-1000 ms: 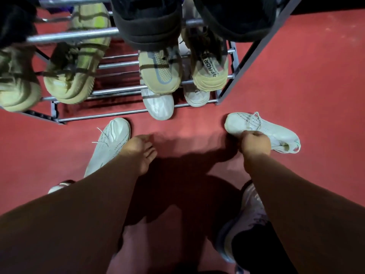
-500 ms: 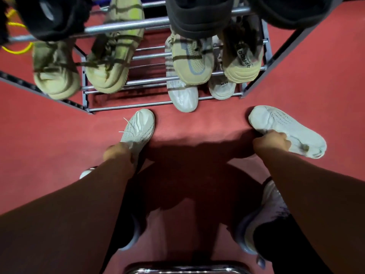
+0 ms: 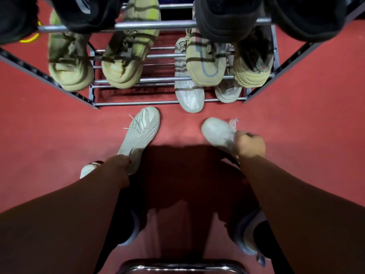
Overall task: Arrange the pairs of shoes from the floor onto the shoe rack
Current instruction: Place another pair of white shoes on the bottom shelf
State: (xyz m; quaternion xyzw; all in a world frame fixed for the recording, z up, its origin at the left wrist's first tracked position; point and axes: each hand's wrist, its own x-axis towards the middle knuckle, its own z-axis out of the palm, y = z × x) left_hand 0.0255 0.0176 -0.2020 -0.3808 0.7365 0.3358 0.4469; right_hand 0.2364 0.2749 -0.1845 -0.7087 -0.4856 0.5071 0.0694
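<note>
The left white knit sneaker (image 3: 141,133) lies on the red floor (image 3: 306,131) just on the near side of the rack, its toe pointing far and slightly right and its laces loose. The left hand (image 3: 118,165) is at its heel with fingers curled onto the collar in a grasp, though the fingertips are hidden. To the right, apart from it, the right white knit sneaker (image 3: 217,133) is blurred, with its toe toward the rack. The right hand (image 3: 249,144) is clenched round its heel end; I cannot tell whether the sole touches the floor. Just beyond both shoes stands the metal-barred shoe rack (image 3: 167,102). On the right of its lowest tier sit two pale grey-white sneakers (image 3: 189,95), toes over the front bar. The tier above carries four beige sneakers (image 3: 122,70), two on the left and two on the right. Black shoes (image 3: 225,20) fill the top tier. The toe of another white shoe (image 3: 87,170) shows behind the left forearm. At the near edge a curved chrome bar (image 3: 177,267) crosses the view, and the person's own pale-soled shoes (image 3: 246,240) stand on the floor beneath the arms.
</note>
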